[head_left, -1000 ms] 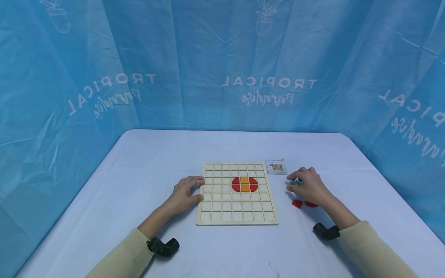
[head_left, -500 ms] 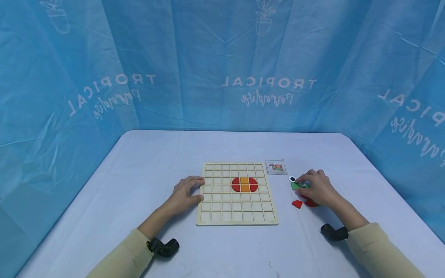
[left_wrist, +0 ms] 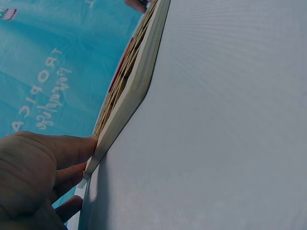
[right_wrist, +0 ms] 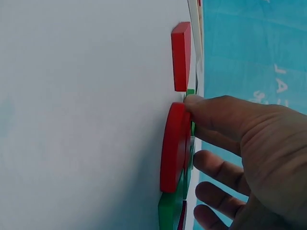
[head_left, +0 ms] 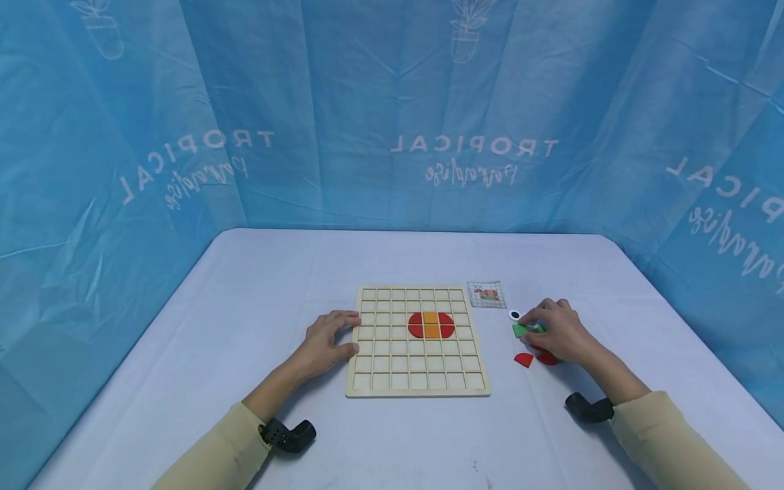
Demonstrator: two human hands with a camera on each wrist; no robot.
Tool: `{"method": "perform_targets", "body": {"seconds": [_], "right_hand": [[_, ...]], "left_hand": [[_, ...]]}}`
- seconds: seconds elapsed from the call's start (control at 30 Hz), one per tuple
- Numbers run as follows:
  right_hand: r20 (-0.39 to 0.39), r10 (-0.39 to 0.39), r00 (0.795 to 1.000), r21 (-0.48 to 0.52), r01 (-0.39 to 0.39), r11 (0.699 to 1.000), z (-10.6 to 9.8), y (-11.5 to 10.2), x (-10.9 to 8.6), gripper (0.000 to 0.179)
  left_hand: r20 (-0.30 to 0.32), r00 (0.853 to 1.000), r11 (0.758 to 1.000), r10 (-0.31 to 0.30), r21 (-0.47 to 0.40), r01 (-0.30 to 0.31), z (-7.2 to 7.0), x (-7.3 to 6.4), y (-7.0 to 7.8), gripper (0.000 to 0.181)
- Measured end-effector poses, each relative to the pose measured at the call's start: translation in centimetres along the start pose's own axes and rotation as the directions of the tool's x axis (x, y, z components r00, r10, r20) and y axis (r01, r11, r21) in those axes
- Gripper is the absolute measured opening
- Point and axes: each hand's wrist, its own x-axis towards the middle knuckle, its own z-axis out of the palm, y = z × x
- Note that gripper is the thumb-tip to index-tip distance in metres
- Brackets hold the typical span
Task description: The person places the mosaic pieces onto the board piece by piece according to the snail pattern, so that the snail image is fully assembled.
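At lower centre, the left hand [head_left: 329, 344], fingers spread, touches a gridded board [head_left: 399, 381]; at lower right, the right hand [head_left: 556, 331] pinches a green piece [head_left: 519, 331], having shifted rightward, baring a white eye piece [head_left: 514, 315] just beyond: one piece seems chosen

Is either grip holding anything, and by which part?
Left grip touches the left edge of the board; right grip is at a green piece; whether it's held can't be told.

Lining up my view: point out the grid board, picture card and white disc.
Grid board [head_left: 416, 348], head view: bare cell near centre.
Picture card [head_left: 487, 295], head view: printed middle.
White disc [head_left: 515, 315], head view: black centre.
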Motion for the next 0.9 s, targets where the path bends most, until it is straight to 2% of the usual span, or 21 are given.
{"method": "perform_targets", "body": {"seconds": [0.17, 0.3, 0.47, 0.73, 0.9], "right_hand": [[-0.008, -0.025, 1.0, 0.032, 0.025, 0.999, -0.3, -0.5, -0.1, 0.035], [-0.014, -0.06, 0.998, 0.072, 0.061, 0.996, -0.4, -1.9, -0.2, 0.032], [-0.004, -0.105, 0.994, 0.103, 0.105, 0.989, 0.4, -4.9, 0.1, 0.027], [-0.01, -0.183, 0.983, 0.14, 0.183, 0.973, 2.8, -10.3, 0.1, 0.026], [-0.019, -0.205, 0.979, 0.141, 0.205, 0.969, 3.8, -12.7, 0.2, 0.025]], "left_hand": [[-0.003, 1.0, 1.0, 0.001, 0.004, -0.001, 0.1, 0.0, -0.1, 0.048], [-0.001, 1.0, 1.0, -0.013, 0.009, 0.013, 0.2, 0.2, -0.2, 0.048], [-0.002, 1.0, 1.0, -0.02, 0.004, 0.02, 0.3, 0.3, -0.3, 0.048], [-0.002, 1.0, 1.0, -0.02, 0.009, 0.02, 0.4, 0.3, -0.3, 0.048], [-0.009, 0.999, 0.999, -0.036, 0.011, 0.036, 0.3, 0.2, -0.1, 0.048]]}}
